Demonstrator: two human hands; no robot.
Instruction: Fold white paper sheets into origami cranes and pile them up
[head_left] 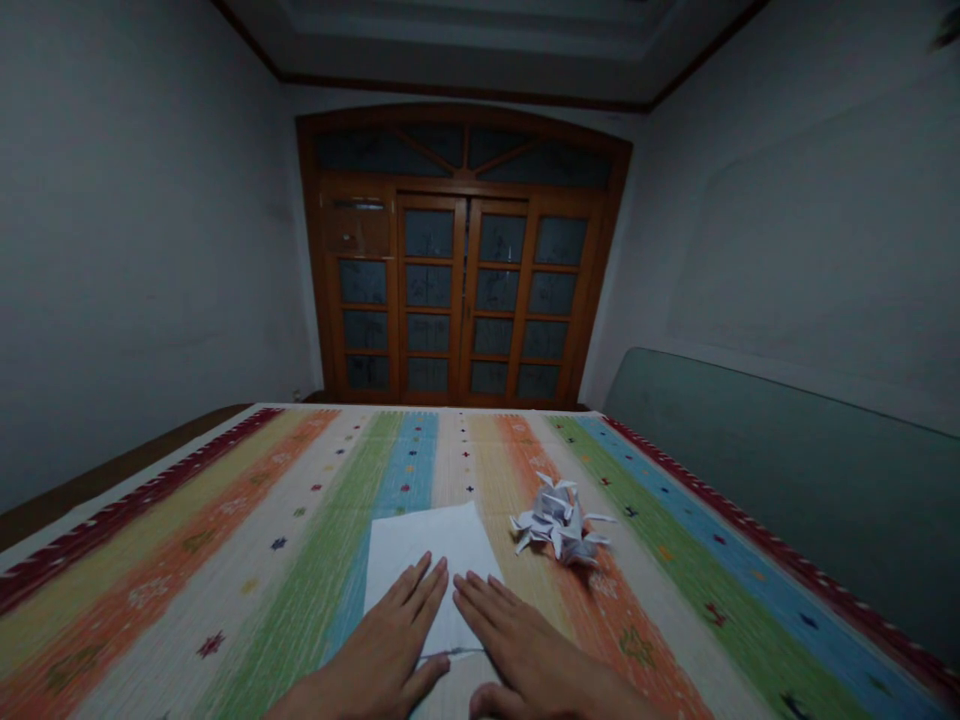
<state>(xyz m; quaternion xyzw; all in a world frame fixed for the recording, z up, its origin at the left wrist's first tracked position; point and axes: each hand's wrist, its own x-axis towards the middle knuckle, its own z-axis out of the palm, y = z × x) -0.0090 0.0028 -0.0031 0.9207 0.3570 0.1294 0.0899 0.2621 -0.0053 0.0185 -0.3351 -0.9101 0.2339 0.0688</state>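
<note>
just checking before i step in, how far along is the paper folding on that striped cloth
Done, it seems: a spiky folded white paper figure sits on the striped woven cloth, right of the hands. In hand: the left hand and right hand press flat on a white paper sheet. Left: that sheet shows no spikes yet, so it looks early on.

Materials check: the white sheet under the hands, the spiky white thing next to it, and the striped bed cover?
The white sheet looks like plain matte paper, thin and flat. The spiky figure seems to be folded white paper, judging by its sharp creased points. The striped cover looks like woven fabric with a ribbed texture, possibly cotton; the exact fibre can't be told.
</note>
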